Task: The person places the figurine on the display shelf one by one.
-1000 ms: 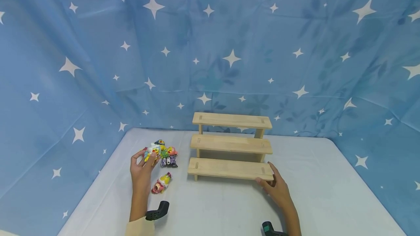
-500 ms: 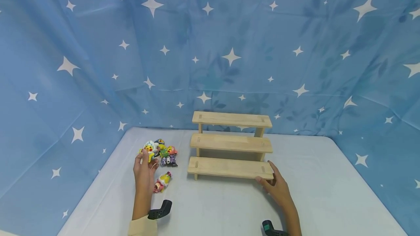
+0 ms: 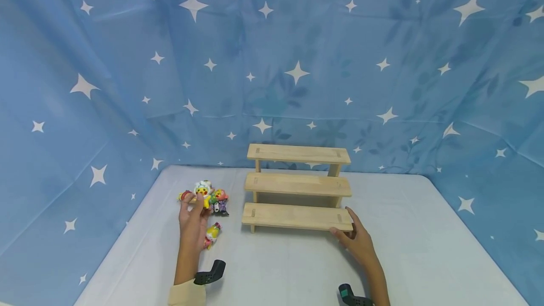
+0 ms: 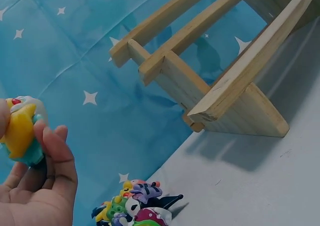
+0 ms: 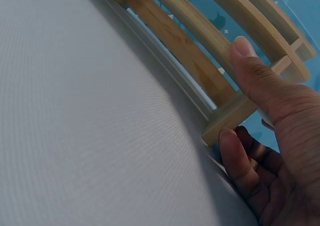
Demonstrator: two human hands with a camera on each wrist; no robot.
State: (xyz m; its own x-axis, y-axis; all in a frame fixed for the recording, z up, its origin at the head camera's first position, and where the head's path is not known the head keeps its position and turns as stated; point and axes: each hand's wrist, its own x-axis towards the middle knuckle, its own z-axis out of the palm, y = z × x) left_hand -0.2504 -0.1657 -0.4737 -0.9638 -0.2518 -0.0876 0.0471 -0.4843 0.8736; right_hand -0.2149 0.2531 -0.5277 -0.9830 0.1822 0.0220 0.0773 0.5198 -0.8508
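On the left side of the head view, my left hand holds a small yellow figurine with a white hood and red cheeks. It is fairly upright between thumb and fingers, overlapping a pile of colourful figurines in this view. The left wrist view shows the held figurine raised, with the pile lower down. My right hand grips the right end of the lowest step of a three-tier wooden display stand, thumb on top and fingers at the end support.
One yellow-and-pink figurine lies apart, partly behind the left hand. A white cloth covers the table. A blue star-printed curtain hangs behind and along the sides.
My left hand has shifted slightly right, and the figurine in it has turned more upright with its front toward the head camera. The right hand stays on the stand.
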